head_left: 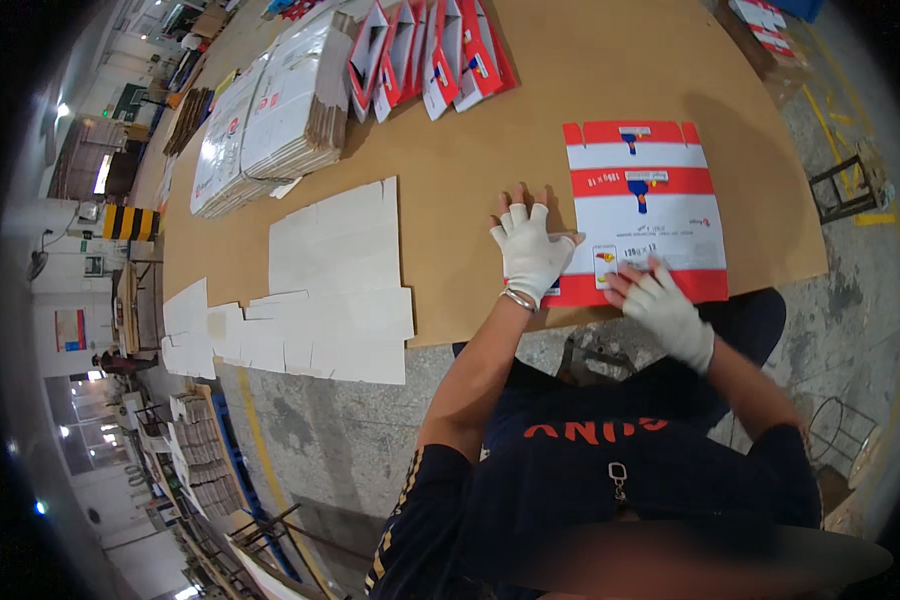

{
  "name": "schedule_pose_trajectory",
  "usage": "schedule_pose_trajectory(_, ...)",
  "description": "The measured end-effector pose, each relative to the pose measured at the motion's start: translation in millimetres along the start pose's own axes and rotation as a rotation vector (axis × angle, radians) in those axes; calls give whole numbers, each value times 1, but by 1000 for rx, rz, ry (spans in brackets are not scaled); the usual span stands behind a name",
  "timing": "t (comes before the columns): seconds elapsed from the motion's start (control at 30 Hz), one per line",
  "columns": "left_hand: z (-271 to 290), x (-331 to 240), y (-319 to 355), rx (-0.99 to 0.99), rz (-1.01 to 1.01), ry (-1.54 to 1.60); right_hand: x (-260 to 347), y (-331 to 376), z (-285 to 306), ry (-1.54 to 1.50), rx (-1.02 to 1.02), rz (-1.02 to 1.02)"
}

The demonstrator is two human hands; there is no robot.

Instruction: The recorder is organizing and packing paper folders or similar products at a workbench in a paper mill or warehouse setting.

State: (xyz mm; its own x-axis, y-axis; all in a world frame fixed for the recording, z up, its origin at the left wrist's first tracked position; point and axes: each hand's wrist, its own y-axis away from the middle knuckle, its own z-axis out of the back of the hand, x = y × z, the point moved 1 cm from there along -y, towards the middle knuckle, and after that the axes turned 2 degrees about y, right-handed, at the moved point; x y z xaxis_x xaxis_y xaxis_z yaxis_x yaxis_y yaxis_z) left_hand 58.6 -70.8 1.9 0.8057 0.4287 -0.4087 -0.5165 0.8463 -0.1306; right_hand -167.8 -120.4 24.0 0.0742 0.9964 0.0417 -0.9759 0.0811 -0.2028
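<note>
A red and white printed carton blank [660, 235] lies flat near the table's front edge. My left hand [532, 245], in a white fingerless glove, rests with fingers spread at the blank's left edge, its thumb touching it. On the blank's near right part lies my right hand [662, 308], gloved alike, with its fingers stretched out over the printed face. Neither hand grips anything. To the left, flat white cardboard blanks [335, 250] with cut flaps lie plain side up, partly over the table edge.
Behind the white blanks stands a strapped stack of flattened cartons [270, 115]. Several folded red and white boxes [425, 55] stand beside it at the far edge. Brown board covers the table [470, 150]. A metal-framed stool [850, 185] stands on the floor at right.
</note>
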Motion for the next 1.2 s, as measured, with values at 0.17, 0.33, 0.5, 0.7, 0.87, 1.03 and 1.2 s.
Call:
schedule_pose_trajectory(0.17, 7, -35, 40, 48, 55, 441, 59, 79, 2, -1127, 174, -935)
schedule_pose_trajectory(0.33, 0, -69, 120, 272, -120, 940, 70, 91, -38, -1544, -577, -1198)
schedule_pose_trajectory(0.5, 59, 38, 126, 69, 98, 340, -97, 103, -22, -1176, -485, -1228)
schedule_pose_trajectory(0.7, 137, 133, 190, 89, 541, -358, -315, -98, -88, -624, -456, -728)
schedule_pose_trajectory(0.87, 99, 177, 214, -143, 413, -249, -377, -308, -175, -901, -422, -669)
schedule_pose_trajectory(1.03, 134, 157, 218, -145, 456, -100, -342, -353, -193, -636, -417, -475)
schedule_pose_trajectory(1.2, 182, 127, 196, -290, 536, -409, -177, -286, -89, -664, -390, -452)
